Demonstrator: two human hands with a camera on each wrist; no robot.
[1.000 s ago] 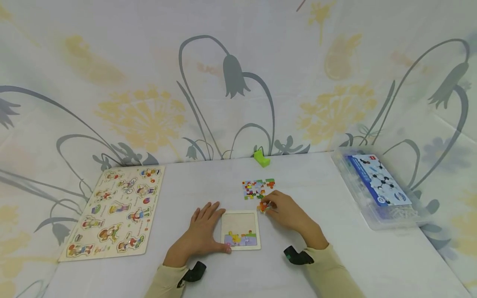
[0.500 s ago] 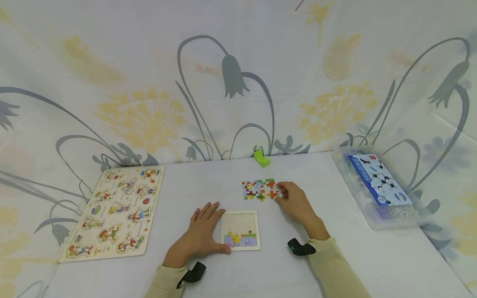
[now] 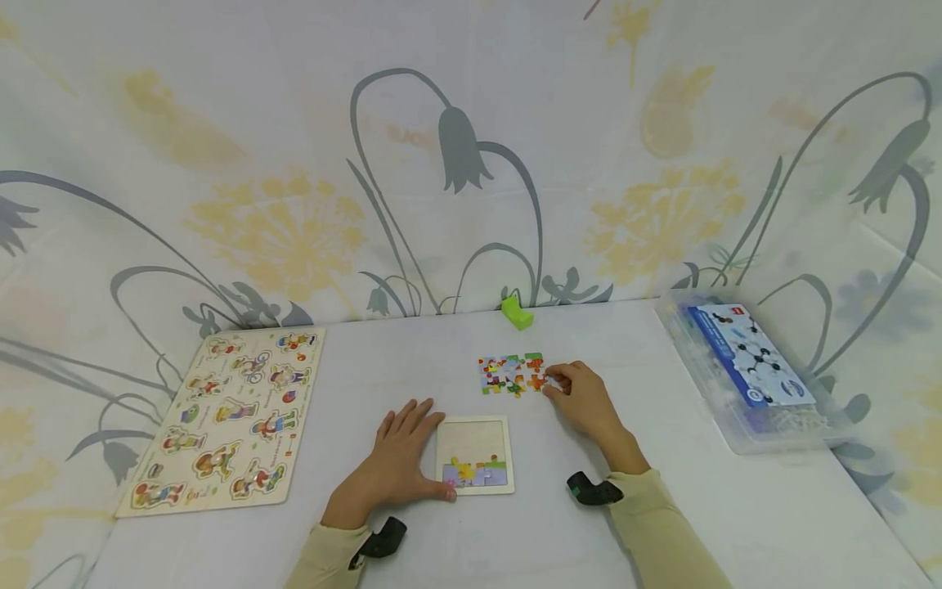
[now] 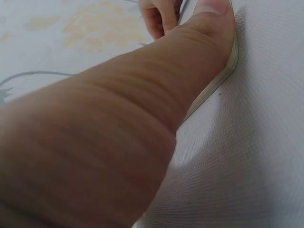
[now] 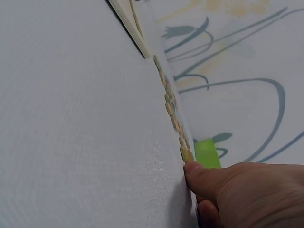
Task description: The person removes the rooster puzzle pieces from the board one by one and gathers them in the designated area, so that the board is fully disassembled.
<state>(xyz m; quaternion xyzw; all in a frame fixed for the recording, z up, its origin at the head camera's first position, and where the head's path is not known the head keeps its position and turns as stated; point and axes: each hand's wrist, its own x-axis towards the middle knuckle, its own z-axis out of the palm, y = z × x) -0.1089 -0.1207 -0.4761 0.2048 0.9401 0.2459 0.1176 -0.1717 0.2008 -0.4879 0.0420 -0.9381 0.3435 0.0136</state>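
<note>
In the head view my left hand (image 3: 397, 462) lies spread at the left side of a small wooden puzzle tray (image 3: 475, 492). Its thumb (image 4: 209, 23) rests at the tray's near corner. Interlocked purple and yellow puzzle pieces (image 3: 474, 472) fill the bottom of the tray; bare wood shows above them. Beyond it lies a group of colourful jigsaw pieces (image 3: 504, 376). At that group's right end, my right hand (image 3: 585, 401) pinches an orange puzzle piece (image 3: 538, 382) between thumb and fingers, flat by the others. In the right wrist view the thumb (image 5: 204, 178) meets the piece's edge.
A wooden board of figure pieces (image 3: 228, 417) lies on the left. To the right stands a clear plastic case (image 3: 743, 376) with a blue-and-white cover. A bright green block (image 3: 518, 314) sits at the back, near the flowered cloth backdrop (image 3: 471, 229).
My right hand has moved up and right with the orange piece, from just above the tray to the right end of the loose group. My left hand stays on the tray.
</note>
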